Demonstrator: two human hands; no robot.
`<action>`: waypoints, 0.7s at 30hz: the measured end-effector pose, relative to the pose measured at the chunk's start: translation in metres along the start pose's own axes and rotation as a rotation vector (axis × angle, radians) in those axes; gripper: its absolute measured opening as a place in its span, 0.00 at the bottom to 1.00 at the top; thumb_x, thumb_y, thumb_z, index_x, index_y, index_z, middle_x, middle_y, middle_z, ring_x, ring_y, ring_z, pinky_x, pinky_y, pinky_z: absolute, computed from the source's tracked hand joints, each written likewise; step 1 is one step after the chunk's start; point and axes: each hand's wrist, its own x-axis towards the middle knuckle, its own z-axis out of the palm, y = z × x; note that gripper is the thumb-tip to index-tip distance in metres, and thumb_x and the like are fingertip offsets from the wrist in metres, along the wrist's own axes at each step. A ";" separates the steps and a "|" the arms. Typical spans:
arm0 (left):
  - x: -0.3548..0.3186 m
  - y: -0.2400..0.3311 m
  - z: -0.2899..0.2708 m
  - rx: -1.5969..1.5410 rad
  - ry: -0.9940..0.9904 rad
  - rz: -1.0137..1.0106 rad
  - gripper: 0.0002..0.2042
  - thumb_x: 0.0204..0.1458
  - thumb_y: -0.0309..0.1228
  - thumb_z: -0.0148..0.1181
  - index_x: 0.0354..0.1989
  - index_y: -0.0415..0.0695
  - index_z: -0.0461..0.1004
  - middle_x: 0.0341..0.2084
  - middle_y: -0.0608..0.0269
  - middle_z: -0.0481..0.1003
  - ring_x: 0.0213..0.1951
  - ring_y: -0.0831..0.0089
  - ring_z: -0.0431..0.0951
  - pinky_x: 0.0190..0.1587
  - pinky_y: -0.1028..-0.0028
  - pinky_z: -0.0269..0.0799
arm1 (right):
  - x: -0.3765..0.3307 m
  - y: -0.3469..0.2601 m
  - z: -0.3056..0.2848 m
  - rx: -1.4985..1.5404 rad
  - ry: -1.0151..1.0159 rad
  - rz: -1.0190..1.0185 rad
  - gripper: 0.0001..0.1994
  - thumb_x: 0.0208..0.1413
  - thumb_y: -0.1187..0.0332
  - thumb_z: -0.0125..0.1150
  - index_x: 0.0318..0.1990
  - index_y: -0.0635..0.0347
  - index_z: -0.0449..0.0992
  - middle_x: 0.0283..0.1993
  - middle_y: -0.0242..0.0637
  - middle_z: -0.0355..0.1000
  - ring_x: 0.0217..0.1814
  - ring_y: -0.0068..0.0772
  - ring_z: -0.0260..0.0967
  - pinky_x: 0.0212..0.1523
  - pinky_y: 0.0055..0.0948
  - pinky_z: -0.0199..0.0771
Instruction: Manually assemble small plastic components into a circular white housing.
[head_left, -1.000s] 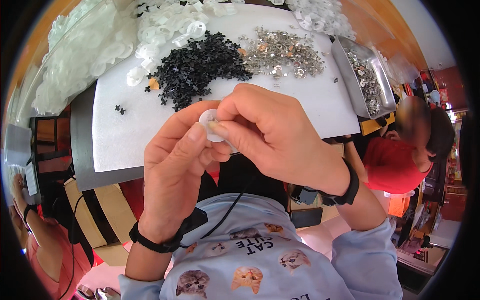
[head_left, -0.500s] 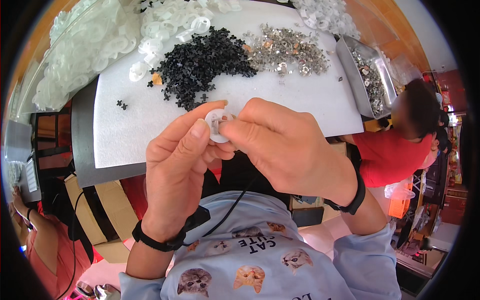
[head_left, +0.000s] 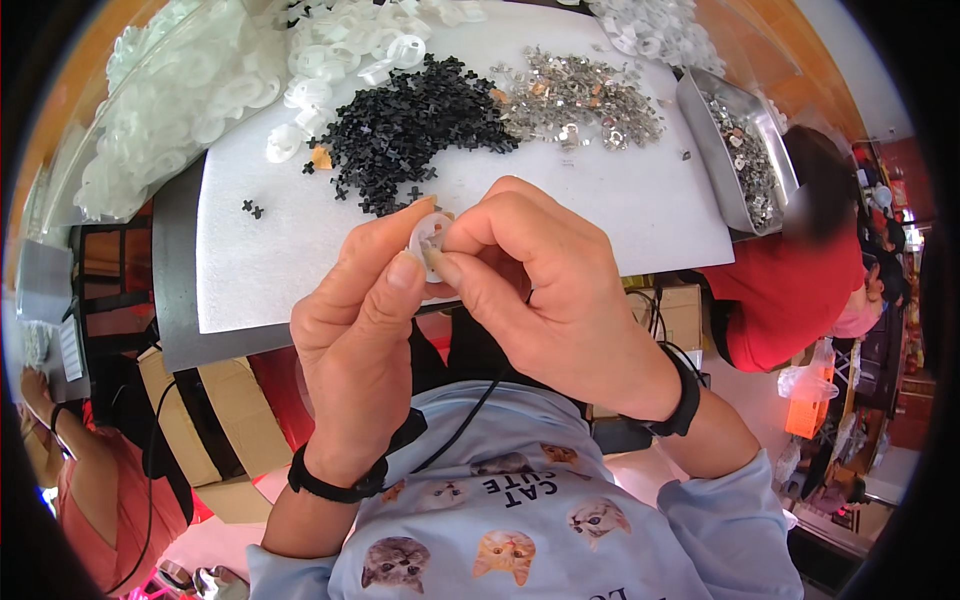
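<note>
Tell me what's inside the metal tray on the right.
The metal tray holds a heap of small silvery metal pieces. Whatever lies beneath the top layer is covered, so I can't see it.

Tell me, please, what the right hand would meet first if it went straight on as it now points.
The right hand would likely first meet the round white piece, then the left hand beyond it; exact depth is unclear.

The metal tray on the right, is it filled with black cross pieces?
No, the metal tray holds small silvery parts, while the black cross pieces lie heaped on the white sheet.
</note>
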 end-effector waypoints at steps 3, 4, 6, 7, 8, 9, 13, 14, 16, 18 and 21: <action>-0.003 -0.003 -0.002 0.038 0.034 0.046 0.15 0.58 0.26 0.52 0.52 0.33 0.71 0.44 0.59 0.71 0.47 0.75 0.70 0.48 0.77 0.69 | -0.002 -0.002 0.007 0.029 0.054 0.005 0.02 0.53 0.80 0.57 0.33 0.65 0.71 0.28 0.32 0.63 0.23 0.19 0.60 0.22 0.19 0.59; -0.004 -0.003 -0.001 0.075 0.041 0.078 0.15 0.58 0.25 0.53 0.52 0.34 0.71 0.45 0.59 0.71 0.47 0.75 0.69 0.49 0.77 0.66 | -0.003 -0.002 0.008 0.046 0.078 -0.001 0.02 0.53 0.80 0.57 0.33 0.65 0.71 0.28 0.32 0.63 0.23 0.18 0.60 0.22 0.19 0.59; -0.005 -0.003 -0.001 0.111 0.048 0.110 0.15 0.57 0.25 0.53 0.52 0.34 0.71 0.45 0.59 0.71 0.47 0.75 0.68 0.50 0.77 0.64 | -0.003 -0.002 0.011 0.068 0.077 0.002 0.02 0.53 0.80 0.57 0.33 0.65 0.71 0.28 0.32 0.63 0.23 0.18 0.60 0.22 0.19 0.59; -0.005 -0.004 -0.002 0.196 0.060 0.158 0.15 0.57 0.25 0.54 0.52 0.34 0.72 0.46 0.58 0.71 0.47 0.75 0.68 0.51 0.77 0.63 | -0.003 -0.002 0.011 0.089 0.076 0.005 0.02 0.53 0.80 0.57 0.33 0.65 0.71 0.28 0.32 0.63 0.23 0.18 0.60 0.22 0.19 0.59; -0.005 -0.005 -0.003 0.281 0.072 0.206 0.15 0.56 0.25 0.54 0.52 0.35 0.72 0.46 0.58 0.71 0.47 0.75 0.68 0.51 0.77 0.62 | -0.003 -0.002 0.012 0.088 0.076 0.005 0.02 0.53 0.80 0.57 0.33 0.65 0.71 0.28 0.32 0.63 0.23 0.18 0.60 0.22 0.19 0.59; -0.005 -0.006 -0.005 0.280 0.070 0.206 0.15 0.56 0.25 0.54 0.52 0.35 0.72 0.46 0.58 0.71 0.47 0.75 0.68 0.51 0.77 0.62 | -0.002 -0.002 0.012 0.109 0.062 0.004 0.02 0.53 0.80 0.56 0.33 0.65 0.72 0.28 0.32 0.64 0.23 0.17 0.60 0.22 0.18 0.59; -0.005 -0.007 -0.011 0.317 0.028 0.259 0.16 0.57 0.25 0.52 0.53 0.29 0.69 0.51 0.54 0.69 0.51 0.71 0.70 0.54 0.73 0.66 | -0.004 0.001 0.011 0.198 0.017 0.025 0.02 0.55 0.80 0.55 0.34 0.66 0.72 0.29 0.31 0.65 0.25 0.16 0.62 0.23 0.17 0.61; -0.005 -0.007 -0.012 0.311 0.034 0.255 0.16 0.57 0.25 0.52 0.52 0.29 0.69 0.50 0.54 0.69 0.52 0.69 0.70 0.55 0.71 0.65 | -0.004 0.001 0.011 0.197 0.017 0.026 0.02 0.55 0.80 0.55 0.34 0.66 0.72 0.29 0.31 0.65 0.25 0.16 0.62 0.23 0.17 0.61; -0.006 -0.006 -0.013 0.339 0.035 0.268 0.16 0.57 0.25 0.52 0.53 0.30 0.69 0.50 0.54 0.69 0.52 0.69 0.69 0.55 0.72 0.65 | -0.004 0.000 0.013 0.243 -0.004 0.084 0.02 0.55 0.80 0.55 0.35 0.66 0.72 0.29 0.31 0.65 0.25 0.16 0.62 0.24 0.17 0.62; -0.006 -0.006 -0.013 0.368 0.035 0.280 0.16 0.57 0.25 0.53 0.53 0.30 0.69 0.50 0.54 0.69 0.52 0.70 0.69 0.55 0.72 0.64 | -0.002 0.000 0.014 0.230 -0.006 0.076 0.02 0.55 0.80 0.55 0.35 0.66 0.72 0.29 0.31 0.65 0.26 0.16 0.62 0.25 0.17 0.62; -0.007 -0.004 -0.013 0.397 0.027 0.308 0.16 0.56 0.24 0.54 0.52 0.31 0.70 0.48 0.54 0.70 0.50 0.71 0.69 0.54 0.73 0.62 | -0.001 -0.001 0.016 0.229 -0.008 0.063 0.02 0.55 0.81 0.54 0.35 0.65 0.72 0.29 0.31 0.65 0.26 0.15 0.61 0.25 0.17 0.62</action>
